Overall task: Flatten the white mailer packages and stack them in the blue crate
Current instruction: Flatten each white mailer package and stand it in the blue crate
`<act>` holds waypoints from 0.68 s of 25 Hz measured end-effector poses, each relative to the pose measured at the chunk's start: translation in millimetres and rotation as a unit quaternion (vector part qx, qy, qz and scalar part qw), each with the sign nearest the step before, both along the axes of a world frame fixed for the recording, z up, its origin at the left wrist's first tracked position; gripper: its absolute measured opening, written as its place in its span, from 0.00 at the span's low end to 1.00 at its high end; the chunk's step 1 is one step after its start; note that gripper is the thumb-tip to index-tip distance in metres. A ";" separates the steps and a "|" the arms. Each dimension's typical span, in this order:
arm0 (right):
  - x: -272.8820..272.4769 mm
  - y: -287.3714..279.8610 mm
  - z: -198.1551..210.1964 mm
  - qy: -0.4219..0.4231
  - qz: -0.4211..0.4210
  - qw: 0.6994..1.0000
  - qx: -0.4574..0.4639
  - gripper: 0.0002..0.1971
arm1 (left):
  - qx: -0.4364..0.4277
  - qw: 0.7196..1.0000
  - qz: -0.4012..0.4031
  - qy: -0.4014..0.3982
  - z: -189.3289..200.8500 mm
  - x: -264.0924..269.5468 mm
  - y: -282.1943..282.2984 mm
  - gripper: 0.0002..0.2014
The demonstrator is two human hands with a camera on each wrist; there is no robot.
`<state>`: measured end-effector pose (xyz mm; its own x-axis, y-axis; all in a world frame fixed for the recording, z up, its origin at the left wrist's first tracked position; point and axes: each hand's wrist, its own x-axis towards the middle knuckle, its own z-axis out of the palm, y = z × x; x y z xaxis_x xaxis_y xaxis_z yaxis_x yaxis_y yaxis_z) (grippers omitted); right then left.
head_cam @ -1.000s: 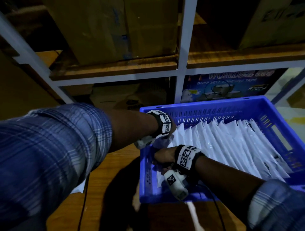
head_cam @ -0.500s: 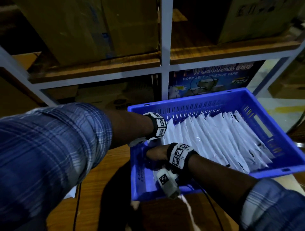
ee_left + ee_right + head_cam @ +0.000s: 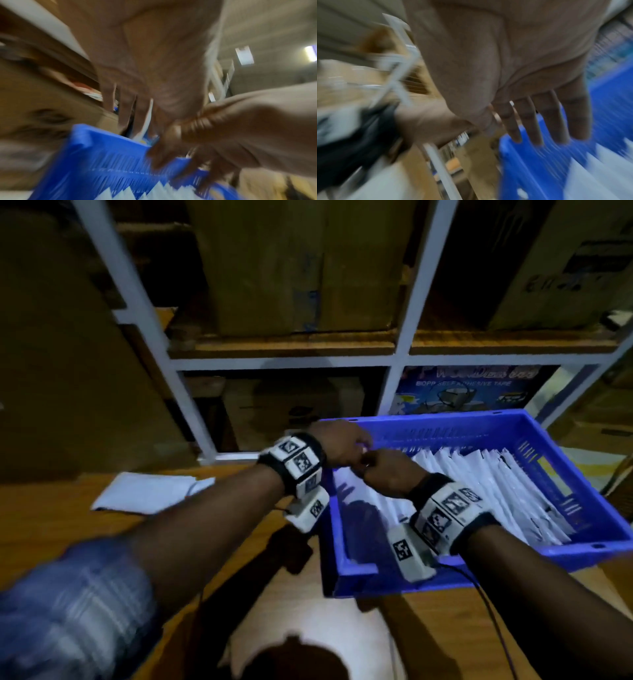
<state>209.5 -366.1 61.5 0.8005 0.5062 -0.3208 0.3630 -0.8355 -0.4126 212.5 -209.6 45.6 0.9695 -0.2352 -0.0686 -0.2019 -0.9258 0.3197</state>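
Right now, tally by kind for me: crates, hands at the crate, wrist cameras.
Blue crate: 1
Hands: 2, left hand and right hand
Wrist cameras: 2, left wrist camera and right wrist camera
Total: 5

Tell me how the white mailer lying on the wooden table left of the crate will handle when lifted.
The white mailer looks thin and flat, so probably light and floppy, sagging if lifted by one edge. Those filed in the blue crate look glossy, so likely slippery.
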 end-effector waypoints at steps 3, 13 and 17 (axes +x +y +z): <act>-47.0 24.4 1.8 -0.078 -0.057 0.992 0.075 0.21 | -0.123 0.985 0.089 -0.078 -8.4 -74.7 34.7 0.23; -187.0 175.5 -85.5 -0.026 0.079 0.994 0.076 0.30 | -0.212 0.928 0.306 -0.031 -132.7 -260.8 140.2 0.28; -180.3 223.2 -127.1 -0.040 0.172 0.984 -0.030 0.32 | -0.115 0.914 0.390 0.003 -166.2 -263.4 167.6 0.31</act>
